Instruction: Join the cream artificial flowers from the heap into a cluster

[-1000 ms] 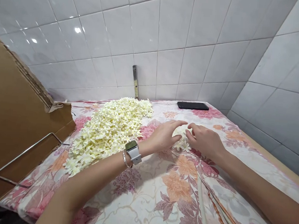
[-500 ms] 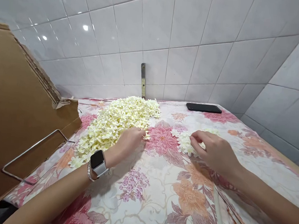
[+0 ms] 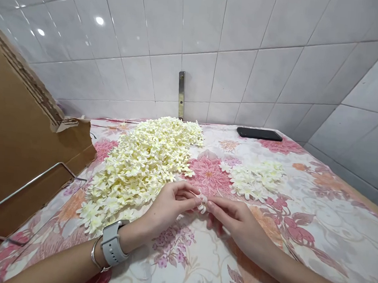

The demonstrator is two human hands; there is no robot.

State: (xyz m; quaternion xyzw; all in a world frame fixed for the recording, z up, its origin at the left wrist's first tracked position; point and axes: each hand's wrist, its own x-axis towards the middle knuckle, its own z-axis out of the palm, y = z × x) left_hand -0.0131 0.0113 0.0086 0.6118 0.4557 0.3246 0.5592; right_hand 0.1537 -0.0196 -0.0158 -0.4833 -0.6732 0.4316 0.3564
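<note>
Between my hands, at the middle of the table, is a small white flower [image 3: 202, 206]. My left hand [image 3: 172, 203] pinches it from the left, with a watch and a bracelet on the wrist. From the right, the thumb and fingers of my right hand [image 3: 235, 219] close on the same flower; its far side is hidden by the fingertips. Behind my left hand lies a large heap of pale yellow-white flowers [image 3: 152, 151]. A smaller flat pile of white flowers [image 3: 256, 179] is spread beyond my right hand.
A floral tablecloth [image 3: 204, 273] covers the table. At the left stands a cardboard box [image 3: 21, 146] with a bent metal wire [image 3: 21, 189] beside it. A black phone [image 3: 259, 134] lies near the tiled wall [image 3: 201, 24], which carries a metal bracket [image 3: 181, 95].
My left hand has come away from the heap and my right hand from the small pile. They have met at the middle, nearer to me, over a small white flower.
</note>
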